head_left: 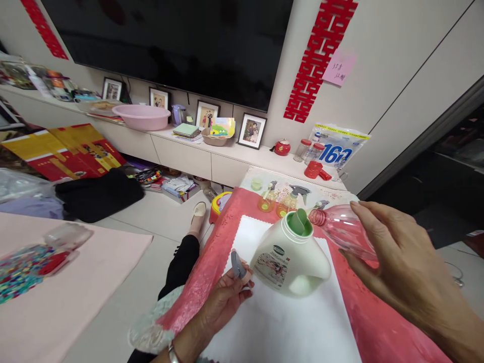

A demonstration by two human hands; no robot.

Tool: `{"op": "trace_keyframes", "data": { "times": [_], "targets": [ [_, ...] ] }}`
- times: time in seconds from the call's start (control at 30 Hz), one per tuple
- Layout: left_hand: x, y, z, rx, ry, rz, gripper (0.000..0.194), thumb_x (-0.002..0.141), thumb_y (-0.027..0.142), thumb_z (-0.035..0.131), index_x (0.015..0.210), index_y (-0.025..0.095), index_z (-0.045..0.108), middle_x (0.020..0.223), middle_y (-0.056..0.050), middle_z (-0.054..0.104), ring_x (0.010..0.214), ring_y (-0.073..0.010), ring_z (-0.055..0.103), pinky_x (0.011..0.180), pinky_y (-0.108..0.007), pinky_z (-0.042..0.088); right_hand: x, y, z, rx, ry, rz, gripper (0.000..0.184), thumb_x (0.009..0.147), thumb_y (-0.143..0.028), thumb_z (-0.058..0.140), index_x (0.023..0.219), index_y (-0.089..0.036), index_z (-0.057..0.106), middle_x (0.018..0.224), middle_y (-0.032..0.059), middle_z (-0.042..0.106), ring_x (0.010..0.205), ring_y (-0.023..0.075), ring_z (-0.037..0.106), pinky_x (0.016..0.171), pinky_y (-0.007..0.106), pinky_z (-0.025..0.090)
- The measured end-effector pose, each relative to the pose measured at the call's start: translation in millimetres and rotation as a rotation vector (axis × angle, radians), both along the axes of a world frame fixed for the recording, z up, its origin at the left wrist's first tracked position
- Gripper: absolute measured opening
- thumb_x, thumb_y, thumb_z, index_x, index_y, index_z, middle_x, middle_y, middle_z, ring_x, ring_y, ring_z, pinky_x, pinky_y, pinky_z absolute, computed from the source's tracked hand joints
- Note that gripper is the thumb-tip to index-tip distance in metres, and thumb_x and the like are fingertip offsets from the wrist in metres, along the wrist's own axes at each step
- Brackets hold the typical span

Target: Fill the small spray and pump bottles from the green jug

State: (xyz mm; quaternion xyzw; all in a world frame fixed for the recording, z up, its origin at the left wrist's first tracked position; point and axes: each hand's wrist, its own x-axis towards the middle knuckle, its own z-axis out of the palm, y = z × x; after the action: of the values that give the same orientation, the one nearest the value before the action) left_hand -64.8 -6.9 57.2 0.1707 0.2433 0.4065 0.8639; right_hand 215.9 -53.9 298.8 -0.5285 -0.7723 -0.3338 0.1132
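Note:
A white detergent jug (289,259) with a green neck and spout stands on a white mat (287,322) over a red cloth. My left hand (223,302) rests on the mat just left of the jug, fingers pinched on a small grey spray trigger piece (238,264). My right hand (397,267) is raised at the right, fingers wrapped round a clear pinkish plastic bottle (346,229) lying sideways, its ribbed neck pointing toward the jug's spout.
Two small yellow spray bottles (282,201) stand behind the jug. A red cloth (212,262) covers the low table. A TV cabinet (181,151) holds photo frames, a pink basin (141,116) and jars. A pink-covered table (75,282) with coloured beads stands left.

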Motion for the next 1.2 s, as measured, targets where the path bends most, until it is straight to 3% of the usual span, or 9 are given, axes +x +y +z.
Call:
{"op": "trace_keyframes", "data": {
  "times": [0.4,1.2],
  "targets": [
    [0,0,-0.4,-0.016,0.016,-0.007,0.049,0.06,0.032,0.099,0.101,0.024,0.075,0.094,-0.001,0.069,0.081,-0.0133,0.065,0.075,-0.028,0.049,-6,8,15.4,0.038,-0.253,-0.012,0.046,0.099,-0.022,0.043,0.143,-0.008,0.041,0.137,0.0256,0.048,0.12,0.0425,0.053,0.094,0.057,0.048],
    [1,1,-8.1,-0.028,0.012,-0.02,0.05,0.058,0.032,0.1,0.1,0.021,0.075,0.092,-0.001,0.07,0.081,-0.0136,0.065,0.075,-0.028,0.049,-13,11,38.9,0.079,-0.384,-0.004,0.043,0.103,-0.026,0.036,0.142,-0.01,0.044,0.137,0.024,0.05,0.118,0.0426,0.056,0.097,0.062,0.046]
  ]
}}
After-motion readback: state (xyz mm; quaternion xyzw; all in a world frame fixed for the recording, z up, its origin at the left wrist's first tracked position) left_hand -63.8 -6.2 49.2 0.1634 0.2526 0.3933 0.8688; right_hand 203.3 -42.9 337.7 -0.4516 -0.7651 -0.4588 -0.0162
